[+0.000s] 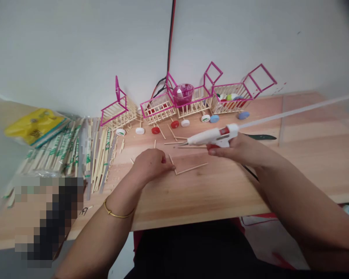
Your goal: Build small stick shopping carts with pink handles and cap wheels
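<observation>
My right hand point(238, 149) is wrapped round the grip of a white hot glue gun point(213, 136), its nozzle pointing left just above the table. A long pale glue stick point(296, 111) juts from the back of the gun. Close to the table top, my left hand point(152, 164) has its fingers pinched at a short wooden stick point(171, 159). That stick meets a longer wooden stick point(193, 168) in a V-shaped corner. More loose sticks point(176, 142) lie beneath and beside the nozzle.
Small stick carts with magenta rims point(159, 106) and bottle-cap wheels point(214, 118) line the wall. One bears a magenta-stained cup point(184, 95). At left lie wrapped chopsticks point(56, 149), a yellow packet point(35, 124) and a pixelated area. A dark flat tool point(261, 137) lies behind the right hand.
</observation>
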A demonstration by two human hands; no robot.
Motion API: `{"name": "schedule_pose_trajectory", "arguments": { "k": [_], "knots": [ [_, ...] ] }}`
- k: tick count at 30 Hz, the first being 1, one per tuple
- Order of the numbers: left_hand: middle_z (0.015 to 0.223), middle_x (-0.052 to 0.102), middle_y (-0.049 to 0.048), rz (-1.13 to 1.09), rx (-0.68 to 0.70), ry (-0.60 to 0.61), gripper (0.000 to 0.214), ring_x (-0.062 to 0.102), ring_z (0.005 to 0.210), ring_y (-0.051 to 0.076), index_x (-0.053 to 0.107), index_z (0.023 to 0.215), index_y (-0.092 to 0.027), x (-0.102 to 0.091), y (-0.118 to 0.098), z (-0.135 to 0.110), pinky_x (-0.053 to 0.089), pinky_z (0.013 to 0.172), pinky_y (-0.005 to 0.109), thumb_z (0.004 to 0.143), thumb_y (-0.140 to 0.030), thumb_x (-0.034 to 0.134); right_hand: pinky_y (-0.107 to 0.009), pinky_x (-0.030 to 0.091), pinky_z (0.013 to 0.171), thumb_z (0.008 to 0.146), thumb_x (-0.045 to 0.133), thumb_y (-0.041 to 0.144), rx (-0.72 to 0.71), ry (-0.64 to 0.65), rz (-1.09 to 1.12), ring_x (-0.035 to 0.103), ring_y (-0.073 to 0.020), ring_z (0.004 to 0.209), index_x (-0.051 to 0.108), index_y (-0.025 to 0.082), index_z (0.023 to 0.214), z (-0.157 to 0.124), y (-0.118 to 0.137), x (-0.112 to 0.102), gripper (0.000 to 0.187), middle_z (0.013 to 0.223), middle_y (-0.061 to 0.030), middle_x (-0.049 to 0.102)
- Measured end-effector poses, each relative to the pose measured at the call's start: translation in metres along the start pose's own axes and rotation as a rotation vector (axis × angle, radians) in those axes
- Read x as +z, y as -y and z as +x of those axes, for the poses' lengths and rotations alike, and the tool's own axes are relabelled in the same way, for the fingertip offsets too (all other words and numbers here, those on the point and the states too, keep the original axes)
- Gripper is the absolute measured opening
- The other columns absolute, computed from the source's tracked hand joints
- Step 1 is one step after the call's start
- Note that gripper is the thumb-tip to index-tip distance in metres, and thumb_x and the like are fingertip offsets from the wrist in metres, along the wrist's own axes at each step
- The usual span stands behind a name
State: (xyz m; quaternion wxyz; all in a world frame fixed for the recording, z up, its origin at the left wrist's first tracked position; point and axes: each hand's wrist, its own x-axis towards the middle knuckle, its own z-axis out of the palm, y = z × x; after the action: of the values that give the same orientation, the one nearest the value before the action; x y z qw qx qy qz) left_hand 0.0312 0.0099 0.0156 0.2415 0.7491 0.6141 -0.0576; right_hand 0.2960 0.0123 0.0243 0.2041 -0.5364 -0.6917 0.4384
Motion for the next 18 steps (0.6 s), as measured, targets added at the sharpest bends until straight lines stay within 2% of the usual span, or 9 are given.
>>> {"name": "schedule_pose_trajectory", "arguments": {
  "k": [4, 8, 11, 14, 18],
  "knots": [
    [0.064, 0.064, 0.0027, -0.002, 0.008, 0.001, 0.033, 0.054, 0.061, 0.017, 0.064, 0.062, -0.021, -0.001, 0.0, -0.001, 0.028, 0.054, 0.029, 0.069, -0.053, 0.063, -0.028, 0.04, 0.061, 0.066, 0.075, 0.043, 0.104, -0.256, 0.062, 0.053, -0.0139, 0.065, 0.06, 0.019, 0.081, -0.014, 0.001, -0.026, 0.032, 0.072, 0.001, 0.059],
    [0.062, 0.063, 0.0024, -0.002, 0.015, 0.014, 0.033, 0.053, 0.058, 0.016, 0.063, 0.061, -0.021, -0.001, 0.001, -0.001, 0.029, 0.053, 0.029, 0.069, -0.052, 0.061, -0.025, 0.037, 0.062, 0.067, 0.074, 0.031, 0.151, -0.355, 0.215, 0.051, -0.0113, 0.065, 0.055, 0.019, 0.082, -0.031, -0.019, -0.058, 0.027, 0.069, 0.0023, 0.057],
    [0.063, 0.063, 0.0027, 0.021, 0.028, 0.012, 0.033, 0.054, 0.06, 0.016, 0.063, 0.062, -0.02, -0.001, 0.001, 0.0, 0.029, 0.053, 0.029, 0.069, -0.053, 0.061, -0.025, 0.033, 0.056, 0.066, 0.067, 0.021, 0.344, -0.487, 0.229, 0.046, -0.01, 0.059, 0.053, 0.018, 0.073, -0.044, -0.042, -0.073, 0.016, 0.062, 0.0025, 0.054],
    [0.065, 0.065, 0.003, 0.029, 0.046, -0.005, 0.033, 0.055, 0.061, 0.016, 0.064, 0.063, -0.02, -0.001, 0.001, -0.001, 0.029, 0.054, 0.029, 0.069, -0.052, 0.06, -0.028, 0.034, 0.056, 0.068, 0.067, 0.022, 0.499, -0.491, 0.212, 0.048, -0.0125, 0.06, 0.057, 0.017, 0.077, -0.057, -0.056, -0.075, 0.015, 0.066, -0.0005, 0.057],
    [0.065, 0.065, 0.0036, 0.03, 0.065, -0.015, 0.032, 0.056, 0.061, 0.017, 0.063, 0.063, -0.019, -0.002, 0.0, -0.002, 0.03, 0.054, 0.028, 0.069, -0.051, 0.06, -0.032, 0.039, 0.062, 0.07, 0.069, 0.037, 0.446, -0.478, 0.106, 0.056, -0.018, 0.07, 0.063, 0.015, 0.094, -0.066, -0.061, -0.067, 0.033, 0.084, -0.0103, 0.065]
  ]
}}
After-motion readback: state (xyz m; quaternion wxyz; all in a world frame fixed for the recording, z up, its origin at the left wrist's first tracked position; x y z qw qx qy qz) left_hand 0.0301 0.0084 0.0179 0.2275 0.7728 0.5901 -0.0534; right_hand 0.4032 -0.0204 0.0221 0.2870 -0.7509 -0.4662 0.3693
